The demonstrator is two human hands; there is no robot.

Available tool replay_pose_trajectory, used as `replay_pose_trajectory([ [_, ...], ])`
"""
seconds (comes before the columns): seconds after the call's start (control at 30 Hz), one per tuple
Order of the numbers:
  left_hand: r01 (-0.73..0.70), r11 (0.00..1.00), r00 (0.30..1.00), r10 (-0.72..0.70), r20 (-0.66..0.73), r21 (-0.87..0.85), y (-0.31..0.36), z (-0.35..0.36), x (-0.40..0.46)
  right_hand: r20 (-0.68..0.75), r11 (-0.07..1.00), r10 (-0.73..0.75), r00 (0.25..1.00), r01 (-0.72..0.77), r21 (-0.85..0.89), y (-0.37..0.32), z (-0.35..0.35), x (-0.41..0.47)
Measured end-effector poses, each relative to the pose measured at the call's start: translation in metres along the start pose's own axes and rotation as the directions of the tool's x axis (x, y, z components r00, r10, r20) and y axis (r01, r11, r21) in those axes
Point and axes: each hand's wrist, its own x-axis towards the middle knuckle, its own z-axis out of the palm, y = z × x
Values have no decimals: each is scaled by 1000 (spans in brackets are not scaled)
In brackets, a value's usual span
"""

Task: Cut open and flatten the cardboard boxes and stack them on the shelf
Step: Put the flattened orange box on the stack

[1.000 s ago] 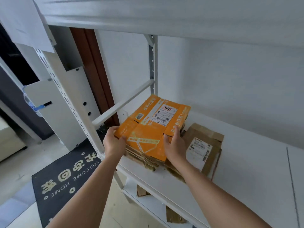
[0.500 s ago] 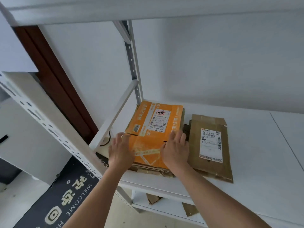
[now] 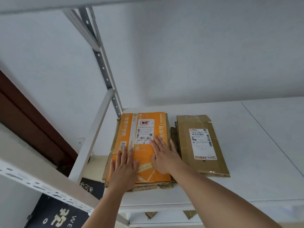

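Note:
A flattened orange cardboard box [image 3: 144, 129] with a white shipping label lies on top of a stack of flattened brown boxes [image 3: 148, 187] in the left corner of the white shelf [image 3: 255, 178]. My left hand [image 3: 124, 168] lies flat on the orange box's near left part, fingers spread. Flat on its near right part rests my right hand [image 3: 164, 155], fingers reaching the label. Neither hand grips anything. A second flattened brown box [image 3: 204, 145] with a white label lies just to the right of the stack.
The shelf's grey perforated upright [image 3: 105, 71] and a white side rail [image 3: 93, 137] stand left of the stack. A white upper shelf [image 3: 49, 4] hangs overhead. Cardboard scraps [image 3: 190, 213] lie on the lower shelf. A black welcome mat [image 3: 56, 214] covers the floor at lower left.
The orange box went from held and tilted at the shelf's front edge to lying flat on the stack, pushed back into the corner. Both hands released its edges and now lie flat on top.

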Motion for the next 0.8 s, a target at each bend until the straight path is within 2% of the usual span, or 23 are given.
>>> replay_pose_trajectory([
  [0.1,28,1000,996,-28,83,7,0,-8,3,103,997,44,994,-37,-73,-9,-19,0],
  [0.2,80,997,992,-78,102,-12,5,-23,1,27,998,23,999,-21,-63,-15,-39,-11],
  [0.33,61,998,977,-66,-205,-30,41,-43,-6,-289,998,-56,956,56,-8,14,-63,-46],
  [0.4,7,1000,963,-11,-268,-16,82,-52,-8,-366,1000,-8,931,11,8,47,-71,-70],
  [0.47,-77,997,960,76,-270,6,132,-53,-7,-381,997,76,922,-67,37,88,-74,-100],
  [0.6,-257,965,942,261,-210,46,248,-30,-14,-318,958,285,904,-262,114,189,-71,-173],
  [0.8,-428,904,899,428,-91,14,435,37,-55,-285,853,516,808,-452,261,345,-69,-300],
])
